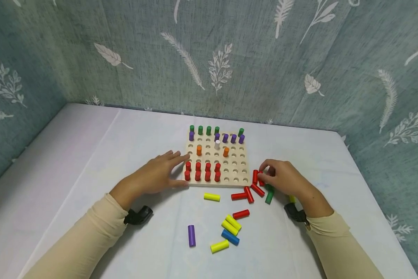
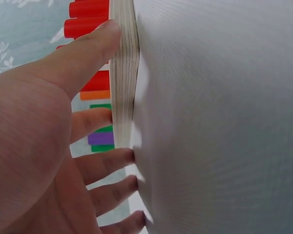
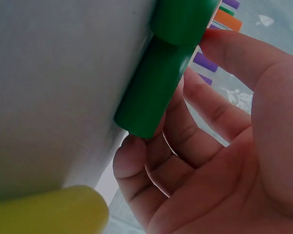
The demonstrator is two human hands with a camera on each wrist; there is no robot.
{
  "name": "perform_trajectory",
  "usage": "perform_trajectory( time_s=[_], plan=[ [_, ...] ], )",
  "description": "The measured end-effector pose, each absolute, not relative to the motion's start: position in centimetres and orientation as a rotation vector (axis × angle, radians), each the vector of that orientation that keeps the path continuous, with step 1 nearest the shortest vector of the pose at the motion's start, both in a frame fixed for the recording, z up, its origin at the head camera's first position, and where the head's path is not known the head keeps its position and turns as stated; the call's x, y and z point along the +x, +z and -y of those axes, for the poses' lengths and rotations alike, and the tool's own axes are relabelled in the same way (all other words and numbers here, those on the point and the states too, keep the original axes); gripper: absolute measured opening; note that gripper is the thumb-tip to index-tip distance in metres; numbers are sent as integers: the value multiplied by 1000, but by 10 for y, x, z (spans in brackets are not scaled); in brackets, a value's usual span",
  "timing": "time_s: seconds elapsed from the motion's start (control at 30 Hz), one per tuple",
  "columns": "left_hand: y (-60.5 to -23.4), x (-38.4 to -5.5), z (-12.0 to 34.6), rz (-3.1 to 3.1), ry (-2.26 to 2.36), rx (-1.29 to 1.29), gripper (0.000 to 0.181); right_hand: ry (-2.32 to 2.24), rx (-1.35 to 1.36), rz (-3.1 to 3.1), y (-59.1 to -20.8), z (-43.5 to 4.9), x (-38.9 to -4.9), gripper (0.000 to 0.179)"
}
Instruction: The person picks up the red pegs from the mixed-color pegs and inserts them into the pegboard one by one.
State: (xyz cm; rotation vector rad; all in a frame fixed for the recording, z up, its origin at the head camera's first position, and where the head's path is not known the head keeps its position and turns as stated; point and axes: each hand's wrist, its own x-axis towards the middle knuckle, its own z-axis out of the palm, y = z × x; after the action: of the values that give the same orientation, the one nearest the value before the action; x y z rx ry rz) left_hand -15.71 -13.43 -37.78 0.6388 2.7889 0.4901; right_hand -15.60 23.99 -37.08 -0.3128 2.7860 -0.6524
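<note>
A wooden pegboard point(image 1: 234, 174) with rows of holes lies flat in the head view. Upright in it stand red pegs point(image 1: 207, 176) along the near left, with orange, white, purple and green ones farther back. My left hand point(image 1: 159, 173) rests at its left side, fingers spread, the thumb touching the near left corner and the index finger the side edge. Off the near right corner, my right hand point(image 1: 282, 177) pinches a red peg point(image 1: 261, 179) among other loose red ones. Green pegs point(image 3: 151, 83) hide those fingertips in the right wrist view.
On the white cloth point(image 1: 142, 252) before the board lie loose pegs: red point(image 1: 241, 214), yellow point(image 1: 219, 246), blue point(image 1: 230, 237) and purple point(image 1: 191, 235). Another yellow peg point(image 3: 49, 209) lies below my right wrist. A leaf-patterned fabric point(image 1: 135, 77) hangs behind the table.
</note>
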Motion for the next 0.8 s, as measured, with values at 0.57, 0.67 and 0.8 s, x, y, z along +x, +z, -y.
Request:
perform_trajectory(
  time_s=[0.57,0.67,0.8],
  plan=[
    [-374,-156,133,-2781,477,620,89,-665,-274,-2766,-374,-236,-157,25],
    [-376,-156,133,-2782,473,621,89,-664,-265,-2767,-375,-234,-157,25],
    [-374,-156,133,-2775,477,615,89,-653,-256,-2761,-373,-233,-157,26]
  ],
)
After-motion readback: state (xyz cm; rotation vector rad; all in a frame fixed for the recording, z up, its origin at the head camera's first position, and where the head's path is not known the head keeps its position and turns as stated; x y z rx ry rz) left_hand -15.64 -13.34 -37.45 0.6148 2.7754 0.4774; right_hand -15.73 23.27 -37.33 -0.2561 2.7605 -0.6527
